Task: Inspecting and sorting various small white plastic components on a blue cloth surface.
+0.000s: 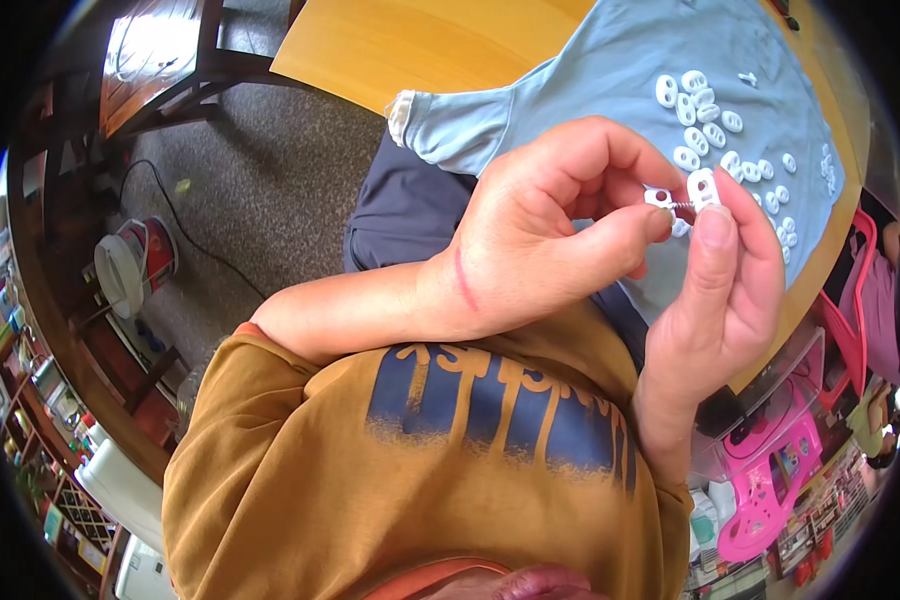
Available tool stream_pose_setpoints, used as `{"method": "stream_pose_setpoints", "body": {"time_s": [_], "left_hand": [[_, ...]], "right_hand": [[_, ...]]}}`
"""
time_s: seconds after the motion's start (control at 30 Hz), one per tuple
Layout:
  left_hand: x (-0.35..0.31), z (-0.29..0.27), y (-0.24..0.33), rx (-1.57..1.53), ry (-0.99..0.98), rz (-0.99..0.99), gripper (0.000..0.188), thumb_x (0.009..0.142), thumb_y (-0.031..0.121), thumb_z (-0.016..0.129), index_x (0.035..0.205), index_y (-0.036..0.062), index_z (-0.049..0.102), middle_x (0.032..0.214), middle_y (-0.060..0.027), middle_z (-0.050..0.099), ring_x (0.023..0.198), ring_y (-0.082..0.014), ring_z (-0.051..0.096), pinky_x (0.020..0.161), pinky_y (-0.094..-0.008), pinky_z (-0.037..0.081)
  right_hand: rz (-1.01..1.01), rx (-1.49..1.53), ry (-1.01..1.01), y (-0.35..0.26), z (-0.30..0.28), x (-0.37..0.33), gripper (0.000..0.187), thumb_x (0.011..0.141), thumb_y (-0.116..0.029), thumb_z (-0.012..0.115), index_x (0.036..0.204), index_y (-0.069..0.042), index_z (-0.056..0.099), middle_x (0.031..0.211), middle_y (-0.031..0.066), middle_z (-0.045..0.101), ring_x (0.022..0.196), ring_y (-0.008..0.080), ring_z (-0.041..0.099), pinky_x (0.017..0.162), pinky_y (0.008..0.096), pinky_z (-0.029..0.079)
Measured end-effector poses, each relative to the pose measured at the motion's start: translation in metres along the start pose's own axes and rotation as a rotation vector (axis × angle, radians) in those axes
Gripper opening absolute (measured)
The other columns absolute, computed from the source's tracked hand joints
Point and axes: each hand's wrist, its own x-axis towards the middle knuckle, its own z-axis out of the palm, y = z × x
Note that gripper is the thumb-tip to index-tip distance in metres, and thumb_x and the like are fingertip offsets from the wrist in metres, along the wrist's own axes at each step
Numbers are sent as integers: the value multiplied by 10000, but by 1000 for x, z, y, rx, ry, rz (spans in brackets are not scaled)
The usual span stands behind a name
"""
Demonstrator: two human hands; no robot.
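Between the thumb and fingers of my left hand (560, 225) is a small white plastic cord-lock plunger (657, 197) with a hole through it. A thin metal spring (681, 206) runs from it toward my right hand (715, 290). My right thumb and fingertips pinch a white cord-lock body (703, 186), rounded and with holes. The two pieces are held close, with the spring bridging the gap. Behind my hands, several white cord-lock bodies (695, 140) lie scattered on a light blue cloth shirt (580, 95). Smaller white plunger pieces (785, 230) lie to their right.
The shirt covers part of a yellow wooden table (410, 45). Tiny pale pieces (828, 170) lie near its right edge. A pink plastic chair (770, 480) stands at lower right. On the left are a speckled floor (230, 130), a black cable (175, 215) and shelves (30, 400).
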Motion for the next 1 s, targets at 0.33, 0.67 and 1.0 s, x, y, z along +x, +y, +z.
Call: {"method": "stream_pose_setpoints", "body": {"time_s": [0.33,0.67,1.0], "left_hand": [[1,6,-2,-49,47,11,142,818,17,555,955,-13,530,770,-24,571,641,-43,556,570,-178,481],[2,4,-4,-36,49,11,130,806,13,553,931,-5,519,748,-26,573,624,-49,557,553,-179,475],[2,4,-2,-33,43,22,133,810,14,562,931,-3,509,740,-25,569,623,-46,557,545,-177,471]], "right_hand": [[196,99,32,-1,-3,2,282,894,-156,512,1062,68,541,948,104,580,827,154,550,761,267,445],[156,95,22,0,-1,-1,274,895,-146,509,1064,68,542,946,104,583,831,152,553,768,266,445],[11,6,16,1,3,-3,241,888,-117,525,1037,67,566,929,95,606,831,131,553,759,244,441]]}}
